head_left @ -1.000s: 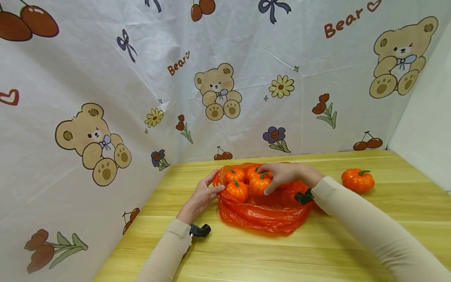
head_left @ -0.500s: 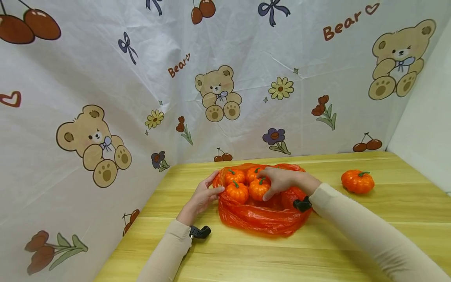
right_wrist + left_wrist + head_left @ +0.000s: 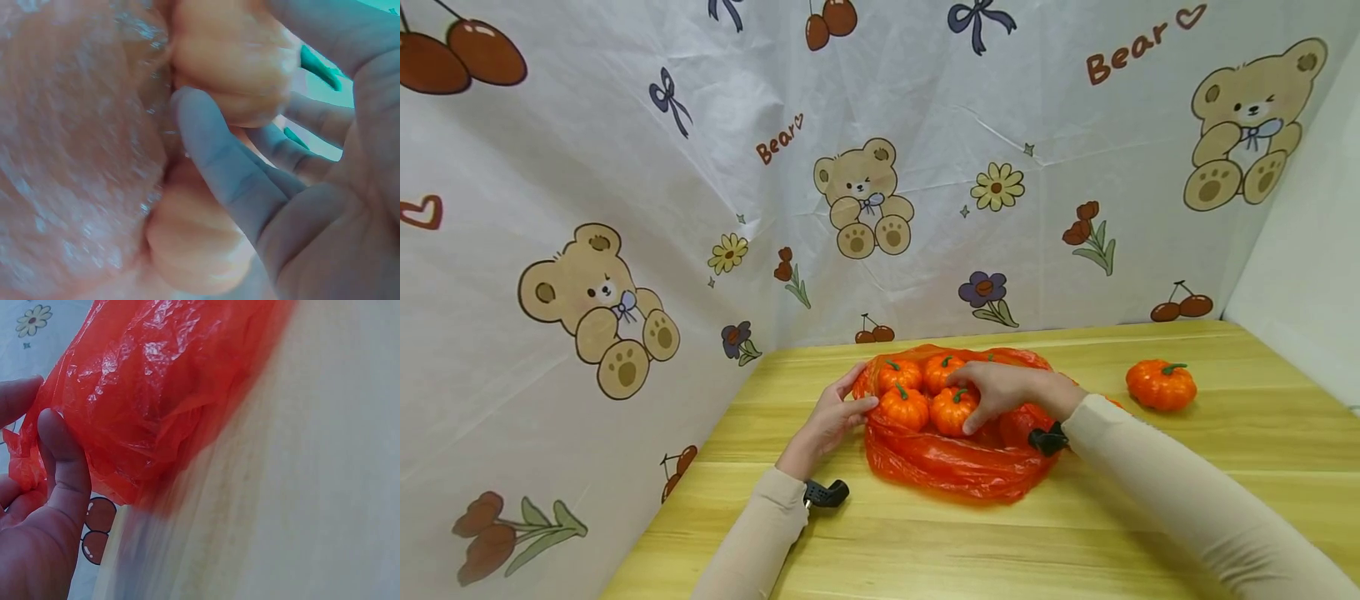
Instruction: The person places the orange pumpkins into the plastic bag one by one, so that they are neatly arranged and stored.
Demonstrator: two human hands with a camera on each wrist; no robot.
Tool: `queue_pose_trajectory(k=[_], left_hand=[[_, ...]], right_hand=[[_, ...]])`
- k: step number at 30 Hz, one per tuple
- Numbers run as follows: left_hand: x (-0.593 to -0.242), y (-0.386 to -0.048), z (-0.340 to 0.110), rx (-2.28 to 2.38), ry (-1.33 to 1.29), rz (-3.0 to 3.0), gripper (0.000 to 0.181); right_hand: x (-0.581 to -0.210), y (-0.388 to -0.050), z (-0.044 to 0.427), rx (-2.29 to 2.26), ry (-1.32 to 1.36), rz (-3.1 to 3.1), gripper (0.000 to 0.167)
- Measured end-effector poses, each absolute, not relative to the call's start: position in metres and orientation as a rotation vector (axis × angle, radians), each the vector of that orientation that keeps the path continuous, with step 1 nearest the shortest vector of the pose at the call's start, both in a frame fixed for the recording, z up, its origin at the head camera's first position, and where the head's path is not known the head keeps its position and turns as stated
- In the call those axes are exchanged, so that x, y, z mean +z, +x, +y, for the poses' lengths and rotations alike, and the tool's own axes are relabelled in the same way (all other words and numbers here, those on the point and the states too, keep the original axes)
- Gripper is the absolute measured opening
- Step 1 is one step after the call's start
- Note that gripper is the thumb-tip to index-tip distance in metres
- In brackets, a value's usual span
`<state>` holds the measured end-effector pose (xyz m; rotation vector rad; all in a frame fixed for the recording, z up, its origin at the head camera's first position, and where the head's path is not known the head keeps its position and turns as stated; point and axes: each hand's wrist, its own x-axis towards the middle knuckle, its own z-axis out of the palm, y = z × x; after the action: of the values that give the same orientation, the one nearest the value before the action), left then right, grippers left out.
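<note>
A crumpled red plastic bag (image 3: 955,471) lies open on the wooden table, with several small orange pumpkins with green stems inside. At its left side my left hand (image 3: 837,410) holds the rim, the thumb pressing the film in the left wrist view, where the bag (image 3: 144,375) bulges ahead. Over the bag's middle, my right hand (image 3: 1003,390) grips the front right pumpkin (image 3: 951,412), thumb in front and fingers behind. Beside it sit a front left pumpkin (image 3: 904,408) and two behind. The right wrist view shows fingers around a pumpkin (image 3: 231,62).
A lone pumpkin (image 3: 1161,386) stands on the table (image 3: 955,550) at the right. A sliver of orange (image 3: 1114,402) shows behind the right sleeve. A printed bear cloth (image 3: 925,275) hangs along the back and left.
The gripped pumpkin has come down slightly among the others, and my right hand has shifted a little with it. My left hand has stayed at the bag's rim.
</note>
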<state>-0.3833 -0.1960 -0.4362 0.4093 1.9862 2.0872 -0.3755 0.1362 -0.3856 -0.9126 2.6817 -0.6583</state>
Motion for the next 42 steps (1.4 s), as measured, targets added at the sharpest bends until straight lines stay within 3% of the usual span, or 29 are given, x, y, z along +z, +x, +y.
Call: queue_pose_trajectory(k=[24,42], left_hand=[[-0.434,-0.385,-0.197,2.095,0.403,1.969,0.087],[-0.436,-0.384,-0.197,2.091,0.406,1.977,0.087]], right_hand=[[-0.338,-0.346,0.203,-0.94,-0.867,2.598,0.068],[-0.35,-0.308,0.255,-1.006,-0.817,2.735,0.072]])
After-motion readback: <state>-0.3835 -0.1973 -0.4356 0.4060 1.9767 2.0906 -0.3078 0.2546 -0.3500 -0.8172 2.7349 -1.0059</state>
